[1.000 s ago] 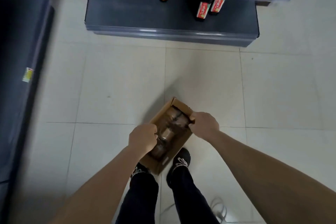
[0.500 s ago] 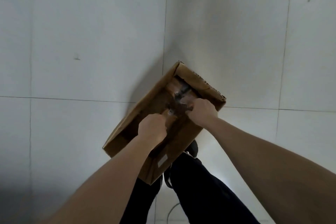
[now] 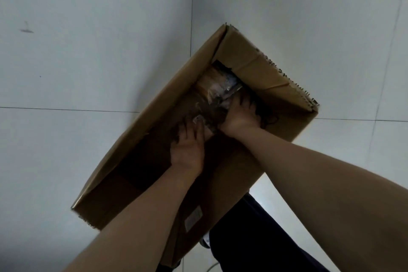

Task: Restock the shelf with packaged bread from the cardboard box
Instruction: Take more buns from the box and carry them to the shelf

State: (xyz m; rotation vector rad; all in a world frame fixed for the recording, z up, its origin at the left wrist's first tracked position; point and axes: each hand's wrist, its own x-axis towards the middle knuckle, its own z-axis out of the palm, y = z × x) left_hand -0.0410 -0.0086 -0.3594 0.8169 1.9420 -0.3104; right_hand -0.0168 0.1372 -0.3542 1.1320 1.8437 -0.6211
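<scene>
The floor (image 3: pixel 88 62) fills the view: large pale grey tiles, glossy, split by thin dark grout lines that cross just left of the cardboard box (image 3: pixel 260 59). A small dark scuff (image 3: pixel 26 30) marks a tile at the far left, and a patch of glare (image 3: pixel 259 197) lies on the tile near the box's right side.

The box sits on the floor on a slant, its long axis running from near left to far right, its top open and its inside in shadow. A pale label (image 3: pixel 193 218) is stuck on its near outer wall. The packaged bread (image 3: pixel 217 85), brown loaves in clear shiny wrap, lies at the far end of the box.

Both bare forearms reach down into it. The left hand (image 3: pixel 187 150) rests flat on a wrapper, fingers fairly straight. The right hand (image 3: pixel 240 115) lies on the packages just beyond, its fingers spread downward; I cannot tell whether they grip. A dark trouser leg (image 3: pixel 254 240) stands at the near right of the box.
</scene>
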